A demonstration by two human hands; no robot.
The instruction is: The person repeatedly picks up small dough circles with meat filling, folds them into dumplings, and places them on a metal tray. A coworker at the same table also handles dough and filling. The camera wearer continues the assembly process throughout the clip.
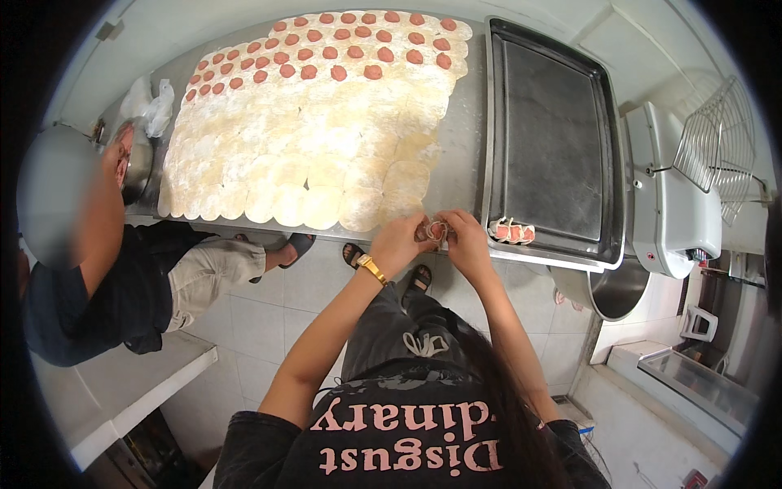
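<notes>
A: We're looking straight down, and both hands meet at the near edge of the desk. The left hand curls its fingers in on a small dumpling, and the right hand pinches the same piece from the other side.

B: So both are closed on it, fingertips touching the dough. We see pale wrapper with a bit of pink filling between the fingers, held just above the desk's front lip.

A: There's a gold watch on the left wrist. Just right of the hands sits a dark baking tray, flat, rectangular, with a raised metal rim.

B: And three folded dumplings sit in its near left corner, side by side, pink showing through.

A: Beyond the hands we have a wide spread of round dough wrappers, pale, floury, overlapping like scales. The far rows carry pink filling dabs, one to each round.

B: The nearest wrappers lie just beside the left hand. Nothing sits between the hands and the tray.

A: At the left a seated person in dark top and light trousers sits by the desk's end. At the right we see a white machine with a wire guard and a steel bowl.
</notes>
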